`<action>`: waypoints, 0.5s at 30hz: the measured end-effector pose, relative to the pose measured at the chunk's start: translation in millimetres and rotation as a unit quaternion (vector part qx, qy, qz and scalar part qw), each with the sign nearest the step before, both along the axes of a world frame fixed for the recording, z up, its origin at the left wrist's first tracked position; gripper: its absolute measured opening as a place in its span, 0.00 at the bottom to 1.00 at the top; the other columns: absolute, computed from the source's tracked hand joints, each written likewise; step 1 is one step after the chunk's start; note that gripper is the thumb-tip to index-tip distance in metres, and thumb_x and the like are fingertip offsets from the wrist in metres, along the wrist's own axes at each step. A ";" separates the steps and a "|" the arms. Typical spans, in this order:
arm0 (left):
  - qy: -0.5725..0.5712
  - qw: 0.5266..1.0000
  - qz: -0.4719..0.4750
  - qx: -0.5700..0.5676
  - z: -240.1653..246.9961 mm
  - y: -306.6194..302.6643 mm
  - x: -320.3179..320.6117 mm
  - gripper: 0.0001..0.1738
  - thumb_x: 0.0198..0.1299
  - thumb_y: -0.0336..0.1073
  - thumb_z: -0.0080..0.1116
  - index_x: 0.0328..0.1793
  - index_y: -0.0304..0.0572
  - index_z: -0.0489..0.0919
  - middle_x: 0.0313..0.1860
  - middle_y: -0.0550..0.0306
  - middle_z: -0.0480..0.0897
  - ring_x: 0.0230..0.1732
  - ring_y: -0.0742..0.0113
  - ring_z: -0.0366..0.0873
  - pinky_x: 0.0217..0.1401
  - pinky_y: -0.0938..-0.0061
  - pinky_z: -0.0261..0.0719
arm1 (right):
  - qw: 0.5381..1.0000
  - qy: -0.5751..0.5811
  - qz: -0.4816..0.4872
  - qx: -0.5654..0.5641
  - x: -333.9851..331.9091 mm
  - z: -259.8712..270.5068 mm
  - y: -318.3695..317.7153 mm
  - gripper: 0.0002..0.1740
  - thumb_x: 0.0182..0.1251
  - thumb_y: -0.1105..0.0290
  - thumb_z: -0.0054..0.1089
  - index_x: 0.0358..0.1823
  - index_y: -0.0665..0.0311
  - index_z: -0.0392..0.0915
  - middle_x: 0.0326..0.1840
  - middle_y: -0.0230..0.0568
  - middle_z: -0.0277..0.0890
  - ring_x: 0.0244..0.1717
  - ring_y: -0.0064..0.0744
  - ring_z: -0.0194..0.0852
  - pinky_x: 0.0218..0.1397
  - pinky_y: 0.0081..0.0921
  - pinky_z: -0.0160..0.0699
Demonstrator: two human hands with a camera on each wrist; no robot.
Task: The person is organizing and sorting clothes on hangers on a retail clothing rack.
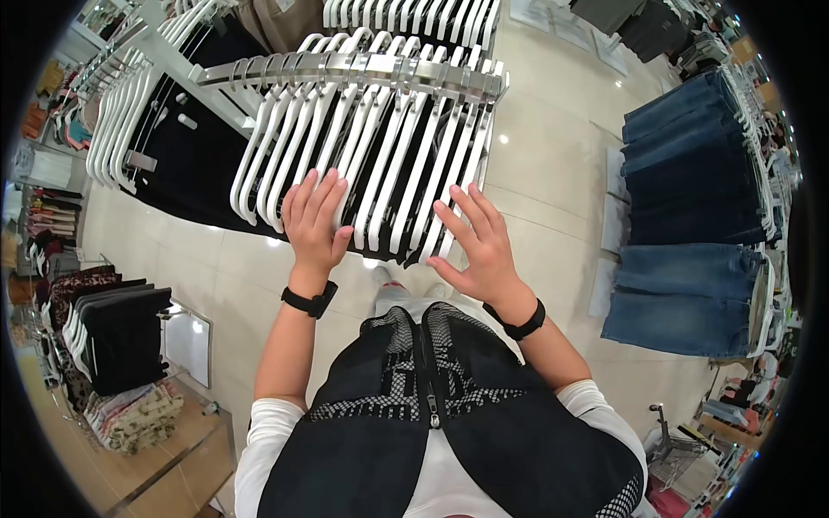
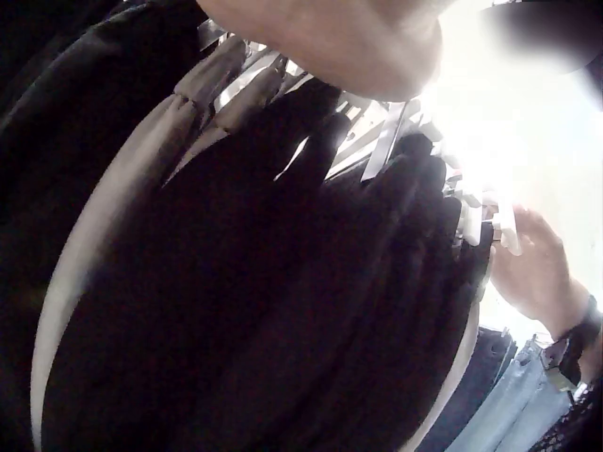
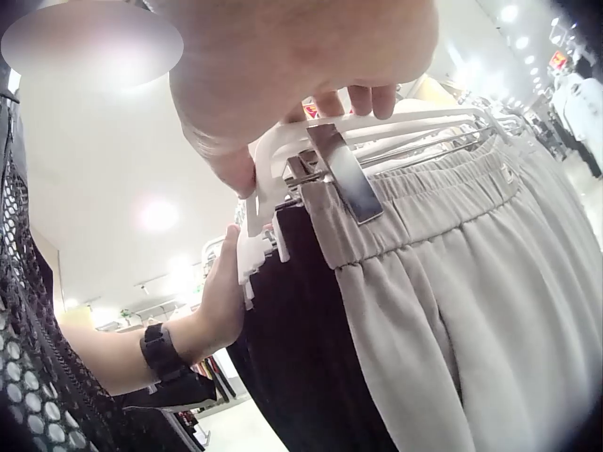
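White hangers [image 1: 380, 173] with dark garments hang in a row from a metal rail [image 1: 345, 69]. The left hand [image 1: 315, 220] lies over the hanger ends near the middle of the row, fingers extended. At the row's right end, the right hand [image 1: 475, 246] rests against the last hangers with fingers spread and thumb apart. In the right wrist view, light grey elastic-waist trousers [image 3: 452, 254] hang by a metal clip [image 3: 347, 174] beside black ones [image 3: 311, 330], under the right hand [image 3: 311, 66]. Black cloth [image 2: 245, 282] fills much of the left wrist view, below the left hand [image 2: 339, 38].
Denim garments [image 1: 691, 164] hang on a rack at the right. Black folded-over garments [image 1: 121, 337] hang at the left, above a wooden table [image 1: 190, 457] with a patterned cloth stack [image 1: 138, 419]. Pale tiled floor [image 1: 553, 173] lies between the racks. A cart [image 1: 682, 457] stands at lower right.
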State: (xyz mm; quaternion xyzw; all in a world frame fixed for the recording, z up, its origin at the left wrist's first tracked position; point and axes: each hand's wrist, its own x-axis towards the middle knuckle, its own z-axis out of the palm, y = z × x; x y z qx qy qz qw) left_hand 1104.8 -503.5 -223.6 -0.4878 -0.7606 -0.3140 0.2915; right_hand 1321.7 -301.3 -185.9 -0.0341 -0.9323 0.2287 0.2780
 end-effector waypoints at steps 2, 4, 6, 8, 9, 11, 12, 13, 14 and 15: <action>0.004 1.000 -0.002 -0.001 0.5 -0.5 -0.7 0.34 0.81 0.61 0.36 0.69 0.46 0.84 0.70 0.56 0.84 0.76 0.52 0.74 0.80 0.56 0.60 | 1.000 0.000 0.002 -0.009 1.0 0.7 0.3 0.44 0.54 0.59 0.79 0.76 0.53 0.76 0.83 0.48 0.64 0.83 0.58 0.57 0.79 0.51 0.63; -0.006 1.000 -0.003 -0.016 1.9 -2.0 -0.5 0.32 0.80 0.58 0.40 0.69 0.46 0.84 0.70 0.56 0.84 0.76 0.52 0.73 0.81 0.55 0.59 | 1.000 0.002 0.003 -0.018 2.0 3.0 0.9 0.42 0.57 0.57 0.77 0.76 0.52 0.75 0.83 0.46 0.64 0.82 0.55 0.58 0.77 0.50 0.64; -0.016 0.999 -0.005 -0.031 6.9 -4.2 0.9 0.30 0.79 0.56 0.42 0.69 0.46 0.84 0.70 0.56 0.83 0.76 0.51 0.73 0.81 0.54 0.59 | 0.999 -0.002 0.015 -0.042 5.2 6.7 2.6 0.42 0.58 0.56 0.77 0.76 0.54 0.75 0.83 0.48 0.64 0.82 0.55 0.60 0.78 0.49 0.64; -0.040 0.998 -0.011 -0.054 13.2 -6.9 2.9 0.29 0.79 0.54 0.44 0.70 0.45 0.83 0.72 0.54 0.82 0.78 0.50 0.70 0.82 0.53 0.57 | 0.997 -0.004 0.009 -0.075 6.7 9.7 7.4 0.43 0.60 0.55 0.76 0.77 0.57 0.73 0.83 0.50 0.64 0.81 0.56 0.61 0.78 0.49 0.64; -0.052 0.996 -0.012 -0.066 18.3 -7.4 5.0 0.29 0.79 0.54 0.44 0.70 0.44 0.82 0.72 0.53 0.82 0.79 0.49 0.69 0.82 0.53 0.56 | 0.995 -0.005 -0.003 -0.098 7.7 9.9 10.0 0.43 0.62 0.56 0.75 0.78 0.58 0.71 0.82 0.52 0.64 0.81 0.56 0.61 0.79 0.49 0.64; -0.068 0.994 -0.021 -0.083 32.1 -7.5 9.9 0.28 0.78 0.51 0.48 0.71 0.41 0.81 0.73 0.52 0.81 0.79 0.48 0.68 0.82 0.52 0.55 | 0.990 0.008 -0.041 -0.132 4.7 9.5 13.8 0.42 0.66 0.57 0.72 0.79 0.62 0.68 0.82 0.55 0.64 0.80 0.57 0.63 0.79 0.49 0.63; -0.074 0.993 -0.030 -0.085 39.3 -5.0 11.2 0.27 0.77 0.50 0.50 0.72 0.41 0.81 0.74 0.52 0.80 0.79 0.47 0.68 0.81 0.51 0.57 | 0.987 0.022 -0.065 -0.144 -1.7 9.4 18.2 0.42 0.68 0.57 0.70 0.80 0.64 0.66 0.81 0.56 0.64 0.79 0.57 0.63 0.79 0.48 0.63; -0.080 0.992 -0.037 -0.088 46.4 -2.2 12.7 0.27 0.75 0.49 0.53 0.72 0.41 0.81 0.74 0.52 0.80 0.79 0.47 0.68 0.81 0.51 0.58 | 0.983 0.036 -0.088 -0.156 -8.0 9.7 22.9 0.41 0.70 0.58 0.69 0.81 0.65 0.64 0.80 0.58 0.64 0.79 0.57 0.64 0.80 0.48 0.63; -0.085 0.991 -0.043 -0.090 54.5 1.0 14.1 0.27 0.74 0.48 0.55 0.72 0.41 0.80 0.75 0.51 0.79 0.79 0.47 0.68 0.80 0.50 0.59 | 0.977 0.032 -0.104 -0.183 -14.0 11.6 27.1 0.41 0.72 0.59 0.67 0.81 0.66 0.63 0.80 0.59 0.65 0.79 0.57 0.64 0.80 0.48 0.63; -0.089 0.987 -0.088 -0.101 65.9 6.8 15.4 0.27 0.71 0.46 0.59 0.72 0.42 0.80 0.76 0.51 0.78 0.79 0.46 0.69 0.80 0.50 0.60 | 0.970 0.028 -0.119 -0.210 -20.6 14.6 31.1 0.40 0.73 0.60 0.66 0.81 0.67 0.62 0.79 0.60 0.65 0.79 0.57 0.64 0.80 0.47 0.63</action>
